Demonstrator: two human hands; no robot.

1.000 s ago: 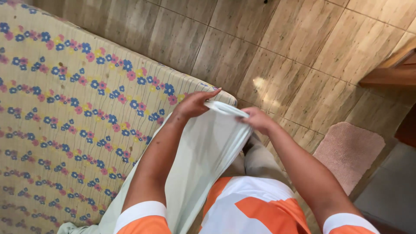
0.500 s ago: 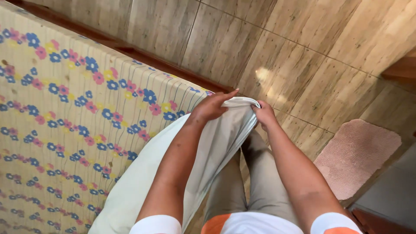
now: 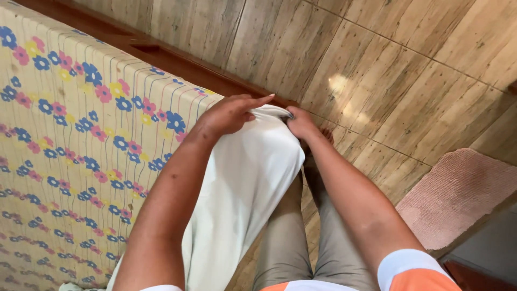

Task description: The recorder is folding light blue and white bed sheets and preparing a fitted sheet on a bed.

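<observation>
A white sheet (image 3: pixel 245 188) lies over the corner of a mattress (image 3: pixel 70 140) covered in a yellow fabric with blue and pink flowers. My left hand (image 3: pixel 229 114) rests flat on the sheet's top edge at the mattress corner, fingers stretched out. My right hand (image 3: pixel 301 124) grips the same edge of the sheet just to the right, pulling it over the corner. Both forearms reach forward from the bottom of the view.
A dark wooden bed frame (image 3: pixel 161 54) runs along the mattress's far edge. The floor (image 3: pixel 377 70) is wood-look tile. A pink mat (image 3: pixel 458 194) lies at the right. My legs in grey trousers (image 3: pixel 301 237) stand beside the bed.
Both hands have carried the sheet's edge further onto the mattress corner, and the view has tipped closer to the bed. The left hand now lies flat on the sheet.
</observation>
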